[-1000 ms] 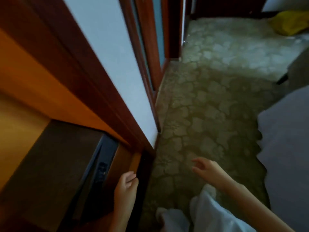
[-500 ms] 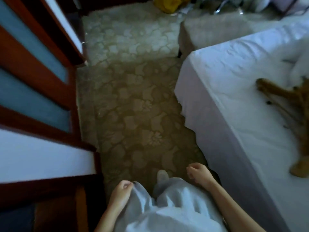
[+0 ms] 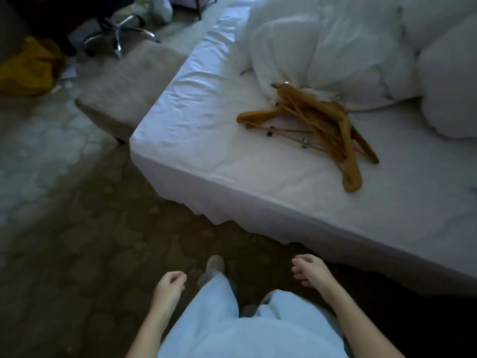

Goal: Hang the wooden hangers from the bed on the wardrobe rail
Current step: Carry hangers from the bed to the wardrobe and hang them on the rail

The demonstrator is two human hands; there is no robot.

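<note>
Wooden hangers lying on the bed, both hands empty

The tangled pile of wooden hangers (image 3: 317,125) is lying on the bed (image 3: 206,151) beside the rumpled duvet (image 3: 322,47). The left hand (image 3: 169,285) and right hand (image 3: 311,270) are hanging low, each grip loosely curled around nothing. With the wardrobe rail out of view, the fetching and hanging seem yet to come.
</note>
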